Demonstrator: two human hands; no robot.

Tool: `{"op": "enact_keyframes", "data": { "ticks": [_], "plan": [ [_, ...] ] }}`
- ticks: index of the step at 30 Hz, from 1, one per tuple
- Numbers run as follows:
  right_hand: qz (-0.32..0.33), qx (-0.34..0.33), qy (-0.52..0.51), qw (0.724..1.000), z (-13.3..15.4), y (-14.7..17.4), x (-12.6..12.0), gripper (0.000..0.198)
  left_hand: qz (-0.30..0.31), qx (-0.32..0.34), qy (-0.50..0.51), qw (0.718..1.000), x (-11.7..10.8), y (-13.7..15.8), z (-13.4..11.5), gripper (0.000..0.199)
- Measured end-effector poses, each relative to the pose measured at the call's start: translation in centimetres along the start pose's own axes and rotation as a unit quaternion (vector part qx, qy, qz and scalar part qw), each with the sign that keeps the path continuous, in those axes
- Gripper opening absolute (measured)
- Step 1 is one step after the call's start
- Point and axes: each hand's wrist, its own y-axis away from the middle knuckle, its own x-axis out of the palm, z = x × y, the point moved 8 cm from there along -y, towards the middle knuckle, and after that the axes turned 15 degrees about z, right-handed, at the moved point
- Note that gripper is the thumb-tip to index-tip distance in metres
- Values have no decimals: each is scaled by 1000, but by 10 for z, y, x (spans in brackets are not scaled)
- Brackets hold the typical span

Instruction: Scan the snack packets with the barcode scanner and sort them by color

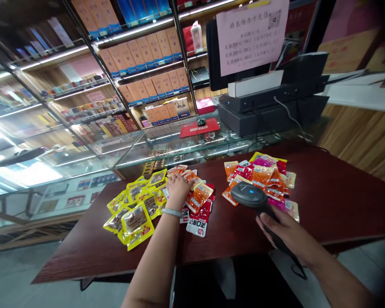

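Note:
My left hand (179, 188), with a pale bangle at its wrist, lies over a pile of snack packets, its fingers spread and touching them; the fingertips are partly hidden. An orange packet (199, 197) and a red and white packet (197, 226) lie to its right. Yellow-edged packets (136, 222) with brown contents are heaped to its left. My right hand (284, 233) is closed around the handle of a black barcode scanner (249, 194), which shows a small blue light. The scanner's head is over the near edge of another pile of orange, red and pink packets (262, 175).
The dark red-brown table (234, 235) adjoins a glass display counter (167, 143). On the counter are a red mat (199, 127) with a black mouse (201, 122) and a black till machine (272, 107). A paper sign (252, 38) hangs on a screen. Stocked shelves (144, 51) stand behind.

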Motion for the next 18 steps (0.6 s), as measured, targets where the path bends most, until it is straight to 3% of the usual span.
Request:
{"op": "enact_keyframes", "data": {
  "ticks": [2, 6, 10, 14, 18],
  "plan": [
    [10, 1, 3, 1000, -3, -4, 4, 52, 9, -1, 2, 1000, 5, -6, -3, 72],
    [55, -7, 17, 998, -4, -7, 12, 46, -62, 48, 10, 997, -6, -8, -16, 63],
    [68, -4, 28, 997, -2, -8, 13, 46, -56, 92, 122, 987, -13, -6, -23, 54],
    [73, -9, 31, 997, 0, -11, 15, 45, -51, 116, 318, 940, -14, -1, -32, 57],
    [71, -32, 35, 996, 6, -14, 15, 44, -54, 141, 395, 906, -14, 10, -48, 60]
  ]
}}
